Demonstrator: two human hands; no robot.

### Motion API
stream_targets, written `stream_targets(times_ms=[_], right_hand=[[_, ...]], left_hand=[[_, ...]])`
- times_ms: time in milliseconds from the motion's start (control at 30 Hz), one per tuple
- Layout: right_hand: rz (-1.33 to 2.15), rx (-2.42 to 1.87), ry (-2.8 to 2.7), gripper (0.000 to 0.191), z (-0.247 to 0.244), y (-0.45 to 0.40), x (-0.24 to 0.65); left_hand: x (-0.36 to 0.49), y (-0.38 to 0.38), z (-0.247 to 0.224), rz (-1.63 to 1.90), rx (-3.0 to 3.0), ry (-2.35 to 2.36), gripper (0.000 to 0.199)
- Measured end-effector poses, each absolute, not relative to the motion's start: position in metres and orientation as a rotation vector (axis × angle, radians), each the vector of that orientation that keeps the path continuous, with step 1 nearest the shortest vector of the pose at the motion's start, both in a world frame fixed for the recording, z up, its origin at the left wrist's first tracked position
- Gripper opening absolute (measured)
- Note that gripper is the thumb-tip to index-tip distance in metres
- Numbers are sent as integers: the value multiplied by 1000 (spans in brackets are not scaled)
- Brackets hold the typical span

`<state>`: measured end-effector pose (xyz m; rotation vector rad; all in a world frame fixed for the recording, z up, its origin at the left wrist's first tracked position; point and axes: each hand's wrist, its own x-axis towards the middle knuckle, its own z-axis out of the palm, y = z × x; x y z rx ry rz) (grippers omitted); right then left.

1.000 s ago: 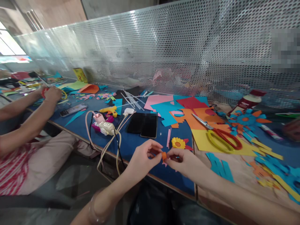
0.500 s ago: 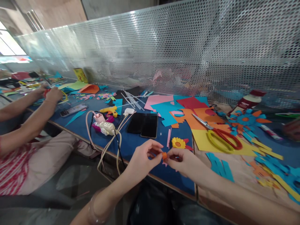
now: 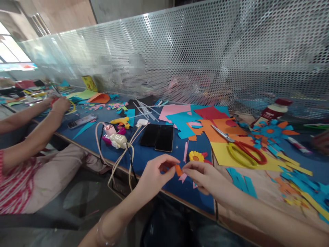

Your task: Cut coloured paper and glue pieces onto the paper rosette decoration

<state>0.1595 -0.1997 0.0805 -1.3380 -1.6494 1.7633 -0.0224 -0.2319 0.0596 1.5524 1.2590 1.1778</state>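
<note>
Between my two hands is a small orange paper strip (image 3: 178,170). My left hand (image 3: 158,173) pinches it at its left end with thumb and forefinger. The fingertips of my right hand (image 3: 202,171) close on its other end. Just beyond my right hand lies a yellow paper flower (image 3: 196,156) with an orange centre and red petals beside it. A pink paper piece (image 3: 182,177) shows below the strip. Thin pink strips (image 3: 185,151) lie on the blue table behind my hands.
Scissors (image 3: 235,145) with red and yellow handles rest on coloured paper to the right, near a blue paper flower (image 3: 269,131) and a bottle (image 3: 273,111). Left are a black phone (image 3: 164,138), cables, and a yellow glue gun (image 3: 120,121). A co-worker's hands (image 3: 58,103) work at far left.
The orange strip has turned from a curled, level shape to a slanted, flatter one. My right hand's fingers have shifted and stretched out somewhat along it.
</note>
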Motion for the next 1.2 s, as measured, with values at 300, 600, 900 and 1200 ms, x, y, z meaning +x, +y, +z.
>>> stream_targets(times_ms=[300, 600, 900, 1200], right_hand=[[1451, -1280, -1766, 30, 88, -200, 170], [862, -1190, -2065, 22, 102, -223, 179], [1019, -1213, -2006, 20, 91, -221, 176], [896, -1155, -2065, 23, 87, -229, 177]], left_hand=[[-19, -237, 63, 1236, 1441, 1152, 24], [-11, -246, 70, 1308, 1434, 1055, 19], [-10, -250, 70, 1291, 1292, 964, 17], [-7, -244, 69, 1392, 1254, 995, 12]])
